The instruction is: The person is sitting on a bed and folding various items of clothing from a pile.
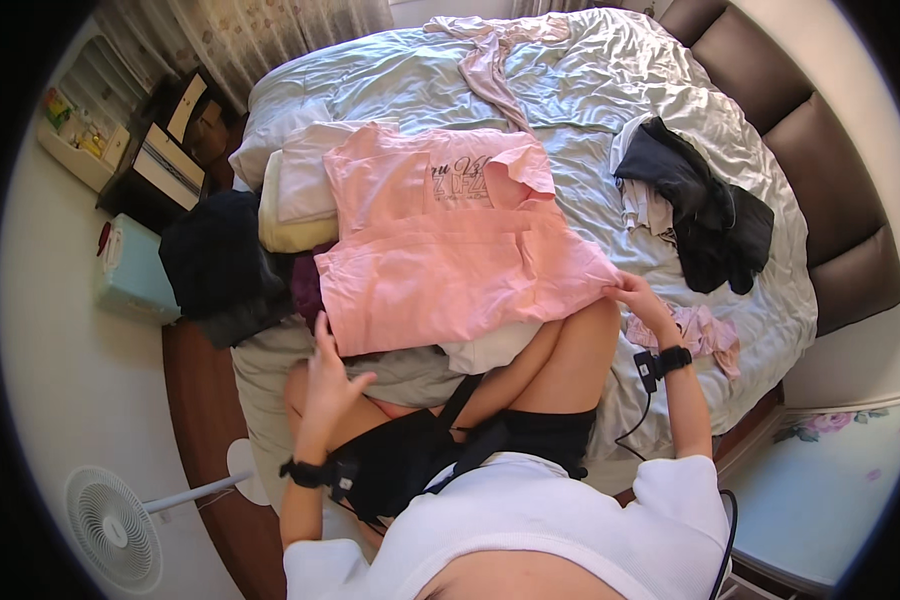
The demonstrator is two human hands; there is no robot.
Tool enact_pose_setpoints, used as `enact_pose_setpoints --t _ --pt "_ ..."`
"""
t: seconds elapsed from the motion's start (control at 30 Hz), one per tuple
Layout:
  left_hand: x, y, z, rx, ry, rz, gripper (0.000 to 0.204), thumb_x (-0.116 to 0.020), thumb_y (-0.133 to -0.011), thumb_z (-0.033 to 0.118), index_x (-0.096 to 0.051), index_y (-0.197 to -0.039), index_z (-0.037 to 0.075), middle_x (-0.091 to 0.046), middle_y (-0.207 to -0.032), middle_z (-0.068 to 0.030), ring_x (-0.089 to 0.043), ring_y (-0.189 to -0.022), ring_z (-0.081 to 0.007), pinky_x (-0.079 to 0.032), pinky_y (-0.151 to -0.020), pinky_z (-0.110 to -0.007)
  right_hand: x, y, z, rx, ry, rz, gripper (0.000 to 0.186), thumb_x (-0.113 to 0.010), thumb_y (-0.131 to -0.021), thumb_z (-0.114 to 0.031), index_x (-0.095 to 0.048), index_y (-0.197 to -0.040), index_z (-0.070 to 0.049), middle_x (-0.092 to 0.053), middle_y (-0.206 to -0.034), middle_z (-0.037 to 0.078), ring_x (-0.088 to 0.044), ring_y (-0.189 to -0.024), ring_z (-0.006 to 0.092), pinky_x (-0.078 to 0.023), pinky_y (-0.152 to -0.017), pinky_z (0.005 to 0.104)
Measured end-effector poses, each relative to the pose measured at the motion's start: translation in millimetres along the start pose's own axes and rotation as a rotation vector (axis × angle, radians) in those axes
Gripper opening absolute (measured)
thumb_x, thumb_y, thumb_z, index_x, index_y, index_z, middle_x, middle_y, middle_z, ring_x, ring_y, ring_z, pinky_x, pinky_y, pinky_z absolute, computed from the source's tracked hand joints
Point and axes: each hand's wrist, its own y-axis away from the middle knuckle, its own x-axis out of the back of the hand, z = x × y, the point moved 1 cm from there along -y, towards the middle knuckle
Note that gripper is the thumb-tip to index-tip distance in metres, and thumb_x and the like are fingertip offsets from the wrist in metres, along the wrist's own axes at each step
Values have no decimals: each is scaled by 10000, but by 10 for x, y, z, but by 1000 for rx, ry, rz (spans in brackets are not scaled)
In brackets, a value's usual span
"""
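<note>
A pink T-shirt [440, 285] with dark printing lies spread across the bed in front of me, partly folded over itself. My right hand [638, 300] pinches its right edge by the sleeve, fingers closed on the cloth. At the shirt's lower left corner is my left hand [332, 385], fingers stretched out and thumb spread; the fingertips are at the cloth's edge, and whether they touch it I cannot tell. Some white cloth [492, 350] shows under the shirt, above my legs. A bit of dark purple cloth [308, 287] peeks out at its left.
Left of the shirt are folded white and cream clothes [305, 185] and a dark clothing pile [220, 260]. Black and white garments [715, 205] lie to the right, near the headboard [825, 150]. A small pink garment [705, 335] is beside my right wrist. A fan [115, 530] stands lower left.
</note>
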Motion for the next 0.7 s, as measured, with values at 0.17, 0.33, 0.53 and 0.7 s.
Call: enact_pose_setpoints --t 0.17,0.33,0.53,0.7 --pt "-52 17 -200 -337 -510 139 484 -596 -700 16 -473 -1166 60 -513 -786 -111 -481 -788 -301 -389 -808 -408 47 59 74 150 -178 332 218 -591 -816 -109 -578 -1018 -28 -607 -891 10 -530 -830 66 -414 -765 223" --pt "470 -68 35 -238 -227 123 202 -512 -746 -38 -594 -913 41 -505 -795 -121 -504 -734 -281 -430 -677 -343 150 275 -138 252 -167 541 207 -576 -828 -107 -568 -1022 -34 -615 -859 18 -534 -815 78 -423 -738 227" --pt "1003 -501 527 -348 -305 268 150 -444 -787 -72 -508 -904 -4 -405 -837 -125 -467 -733 -273 -409 -656 -278 167 265 -859 390 235 280 269 -653 -734 -78 -575 -986 -24 -578 -925 54 -530 -871 151 -410 -765 268" --pt "1161 -1580 549 -447 -144 272 106 -427 -857 55 -503 -872 -17 -499 -866 -180 -508 -814 -317 -404 -733 -320 614 -379 -1244 633 908 365 211 -607 -674 -41 -583 -883 -21 -539 -882 104 -509 -871 251 -395 -792 315"
